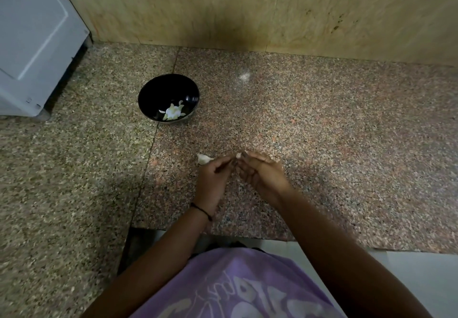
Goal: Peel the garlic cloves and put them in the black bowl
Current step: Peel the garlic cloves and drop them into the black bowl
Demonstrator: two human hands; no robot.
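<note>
Fingertips of left hand (212, 179) and right hand (264, 175) pinch clove (238, 155); steady it, strip skin outward, then bowl (151, 95) far left.

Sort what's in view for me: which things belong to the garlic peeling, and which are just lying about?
Job: black bowl holding peeled garlic; small clove pinched between left hand and right hand; loose clove by the left hand.
Lying about: white unit; pale smudge on the counter.
</note>
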